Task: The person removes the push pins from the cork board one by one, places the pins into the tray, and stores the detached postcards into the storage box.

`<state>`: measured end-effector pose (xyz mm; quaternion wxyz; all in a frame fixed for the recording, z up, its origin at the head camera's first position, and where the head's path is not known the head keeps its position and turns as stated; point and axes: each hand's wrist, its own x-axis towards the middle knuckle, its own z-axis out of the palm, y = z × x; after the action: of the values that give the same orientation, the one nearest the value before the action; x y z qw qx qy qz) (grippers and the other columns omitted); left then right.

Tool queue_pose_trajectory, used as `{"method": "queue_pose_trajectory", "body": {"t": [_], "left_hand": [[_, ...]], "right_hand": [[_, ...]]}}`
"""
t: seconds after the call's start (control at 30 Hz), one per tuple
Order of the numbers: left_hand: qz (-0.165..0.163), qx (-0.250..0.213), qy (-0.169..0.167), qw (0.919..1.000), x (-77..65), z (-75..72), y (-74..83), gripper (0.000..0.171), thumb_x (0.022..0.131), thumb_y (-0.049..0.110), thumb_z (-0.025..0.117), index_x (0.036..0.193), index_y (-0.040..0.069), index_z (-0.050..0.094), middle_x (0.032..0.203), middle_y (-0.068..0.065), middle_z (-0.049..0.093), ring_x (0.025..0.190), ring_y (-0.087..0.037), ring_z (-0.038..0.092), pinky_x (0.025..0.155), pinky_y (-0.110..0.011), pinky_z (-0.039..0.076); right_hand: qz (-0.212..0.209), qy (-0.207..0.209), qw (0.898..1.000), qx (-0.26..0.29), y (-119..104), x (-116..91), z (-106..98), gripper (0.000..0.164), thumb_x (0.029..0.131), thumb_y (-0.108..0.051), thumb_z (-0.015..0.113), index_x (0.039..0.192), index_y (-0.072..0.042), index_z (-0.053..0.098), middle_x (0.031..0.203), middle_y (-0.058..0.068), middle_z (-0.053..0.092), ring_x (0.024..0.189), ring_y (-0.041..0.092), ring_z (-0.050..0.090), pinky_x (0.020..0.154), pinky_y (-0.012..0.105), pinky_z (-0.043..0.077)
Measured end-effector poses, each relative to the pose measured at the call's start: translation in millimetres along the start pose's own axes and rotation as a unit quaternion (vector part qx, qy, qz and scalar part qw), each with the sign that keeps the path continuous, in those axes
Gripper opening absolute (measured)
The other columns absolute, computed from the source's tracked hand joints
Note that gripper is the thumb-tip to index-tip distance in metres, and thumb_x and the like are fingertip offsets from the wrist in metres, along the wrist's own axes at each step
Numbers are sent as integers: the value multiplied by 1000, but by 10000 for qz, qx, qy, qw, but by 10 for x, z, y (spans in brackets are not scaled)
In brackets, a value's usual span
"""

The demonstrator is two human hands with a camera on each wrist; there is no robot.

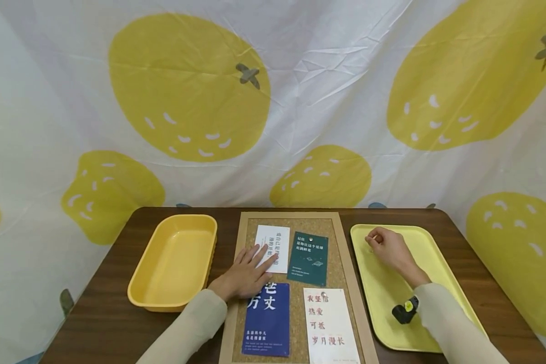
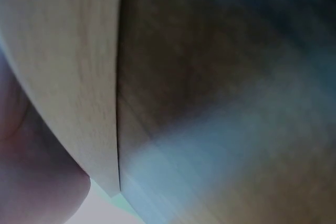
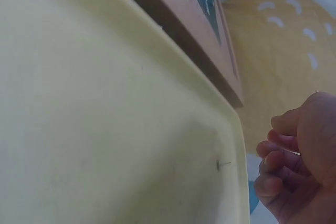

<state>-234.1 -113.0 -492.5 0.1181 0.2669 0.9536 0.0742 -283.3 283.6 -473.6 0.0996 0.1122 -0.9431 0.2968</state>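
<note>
My left hand [image 1: 250,275] lies on a cork board [image 1: 296,303], fingers spread, the fingertips on a white card [image 1: 275,242] with dark lettering. Its palm side covers the top corner of a blue card [image 1: 266,323]. My right hand [image 1: 389,247] hovers over the far left corner of a yellow tray [image 1: 418,313], its fingers bent and nothing visible between them. In the right wrist view, that hand [image 3: 299,161] is beside the tray's rim, and a small metal thumbtack [image 3: 223,164] lies on the tray near the edge.
A green card [image 1: 309,260] and a white card with red lettering [image 1: 329,328] are tacked to the board. At left stands a deep orange-yellow bin [image 1: 173,263]. All rest on a dark wooden table [image 1: 104,313] before a fruit-printed curtain [image 1: 318,101].
</note>
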Motion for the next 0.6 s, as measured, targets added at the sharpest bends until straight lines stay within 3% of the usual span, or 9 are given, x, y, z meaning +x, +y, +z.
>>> {"method": "queue_pose_trajectory", "body": {"t": [0.6], "left_hand": [[35, -67, 60, 10000, -17, 5, -3, 57, 107, 44, 27, 160, 27, 18, 167, -7, 6, 154, -30, 1, 122, -54, 3]], "right_hand": [[-227, -281, 9984, 436, -481, 167, 249, 8, 95, -8, 64, 90, -3, 67, 75, 5, 64, 63, 16, 53, 54, 29, 44]]}}
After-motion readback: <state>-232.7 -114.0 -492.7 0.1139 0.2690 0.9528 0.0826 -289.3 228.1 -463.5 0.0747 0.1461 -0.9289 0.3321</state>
